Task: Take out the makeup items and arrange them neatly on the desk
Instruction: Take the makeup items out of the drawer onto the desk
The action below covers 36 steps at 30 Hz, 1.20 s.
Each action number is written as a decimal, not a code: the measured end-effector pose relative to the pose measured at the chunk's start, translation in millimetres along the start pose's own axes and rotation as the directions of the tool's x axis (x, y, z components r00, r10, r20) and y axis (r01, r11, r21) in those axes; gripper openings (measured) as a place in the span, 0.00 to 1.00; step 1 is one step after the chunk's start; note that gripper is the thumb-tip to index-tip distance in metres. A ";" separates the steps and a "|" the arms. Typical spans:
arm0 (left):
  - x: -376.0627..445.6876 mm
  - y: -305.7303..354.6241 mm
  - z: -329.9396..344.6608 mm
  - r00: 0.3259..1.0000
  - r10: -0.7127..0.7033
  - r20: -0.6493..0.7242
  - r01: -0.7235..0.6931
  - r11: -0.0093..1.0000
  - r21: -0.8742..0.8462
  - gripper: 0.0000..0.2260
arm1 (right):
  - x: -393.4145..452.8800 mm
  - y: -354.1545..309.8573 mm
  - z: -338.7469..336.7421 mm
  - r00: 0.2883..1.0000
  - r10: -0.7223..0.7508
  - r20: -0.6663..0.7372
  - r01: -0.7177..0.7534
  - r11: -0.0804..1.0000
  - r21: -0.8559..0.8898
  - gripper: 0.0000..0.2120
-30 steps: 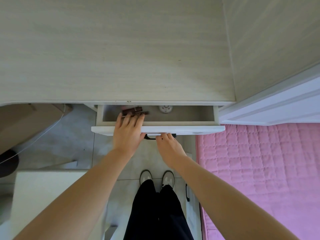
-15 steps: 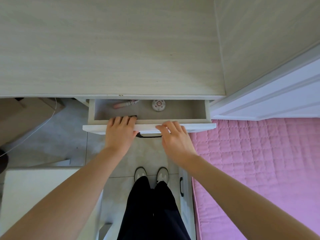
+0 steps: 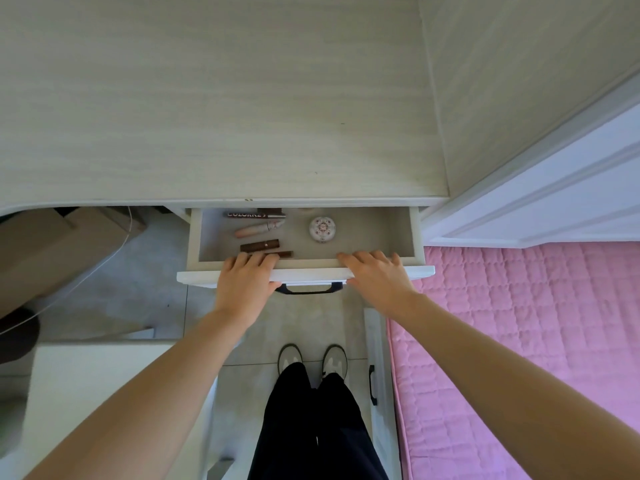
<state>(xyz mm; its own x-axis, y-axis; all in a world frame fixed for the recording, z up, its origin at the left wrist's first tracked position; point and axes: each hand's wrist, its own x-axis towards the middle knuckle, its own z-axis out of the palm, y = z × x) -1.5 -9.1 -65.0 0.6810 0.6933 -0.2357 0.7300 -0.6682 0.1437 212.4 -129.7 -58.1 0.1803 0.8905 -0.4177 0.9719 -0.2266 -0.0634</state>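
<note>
Both hands lie flat-fingered, holding nothing, on the white drawer's front edge (image 3: pixel 304 271); the left hand (image 3: pixel 246 282) touches the thin brown makeup stick (image 3: pixel 282 253), lying crosswise, the right hand (image 3: pixel 375 277) farther off.

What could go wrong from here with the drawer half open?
1. Both hands, left and right, rest on the drawer front; a hard pull could roll the pink tube and brown tubes about.
2. The back of the drawer is hidden under the desk, so an item there might be missed.
3. The round compact lies loose and could slide.
</note>
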 end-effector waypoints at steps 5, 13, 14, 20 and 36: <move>-25.5 1.4 1.9 0.998 0.017 0.060 -0.017 1.000 -0.002 0.21 | -25.5 -8.0 3.3 0.998 -0.024 0.063 0.025 1.000 -0.011 0.24; -79.9 9.7 10.7 0.993 0.065 0.096 -0.069 0.997 0.037 0.22 | -72.2 -24.6 18.3 0.988 -0.050 0.145 0.050 0.999 0.003 0.22; -87.0 10.6 12.8 0.992 0.064 0.108 -0.068 0.997 0.035 0.22 | -78.1 -26.9 20.7 0.987 -0.054 0.154 0.054 0.999 0.006 0.22; -124.9 14.9 25.8 0.980 0.042 0.194 -0.046 0.999 0.016 0.21 | -112.1 -40.1 34.8 0.973 -0.078 0.215 0.074 0.997 0.029 0.24; -148.2 14.3 29.0 0.968 0.011 0.252 0.011 0.996 -0.089 0.22 | -125.8 -40.5 41.9 0.937 -0.160 0.309 0.113 0.980 0.164 0.24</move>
<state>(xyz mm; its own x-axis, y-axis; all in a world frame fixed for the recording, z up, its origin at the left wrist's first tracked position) -93.6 -129.3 -55.8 0.6527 0.5951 -0.4689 0.7400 -0.6335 0.2260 144.0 -249.1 -40.9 -0.0328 0.7489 -0.6618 0.9479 -0.1866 -0.2582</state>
